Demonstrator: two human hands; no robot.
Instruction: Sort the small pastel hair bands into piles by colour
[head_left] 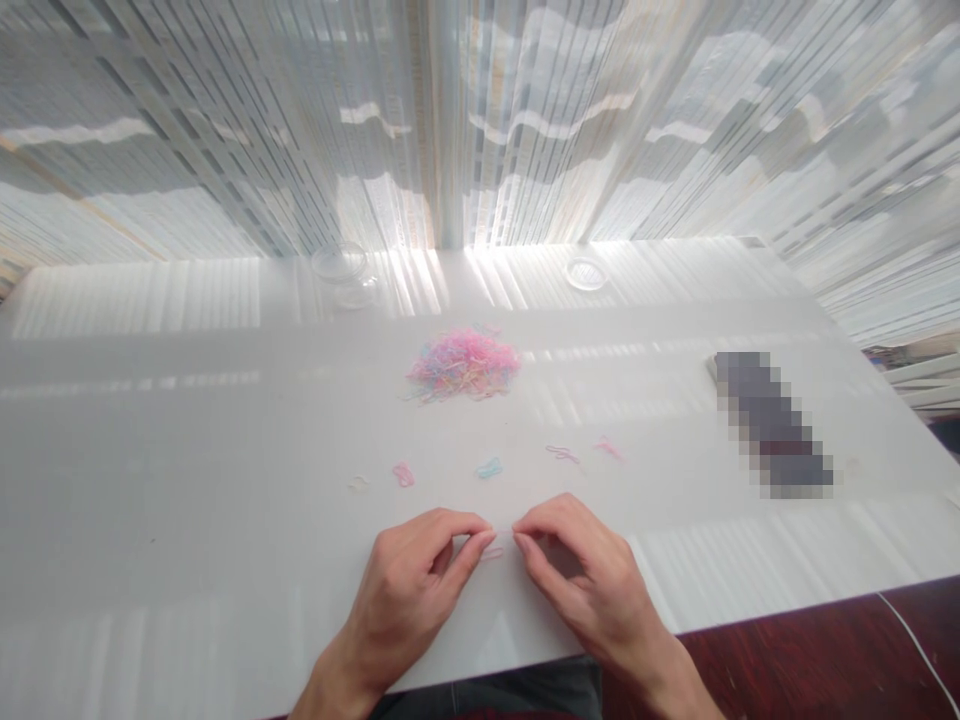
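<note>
1 clr tub [339, 265] beyond band pile [465, 366]

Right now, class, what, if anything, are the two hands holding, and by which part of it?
A thin pale strand, it seems: the left hand pinches one end of its visible stretch, the right hand the other.

Bright light through the curtain [480, 120] stripes the table [225, 450] with glare.

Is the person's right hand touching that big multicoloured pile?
Apart: the head view plainly shows white tabletop between the right hand and the multicoloured pile beyond it.
</note>
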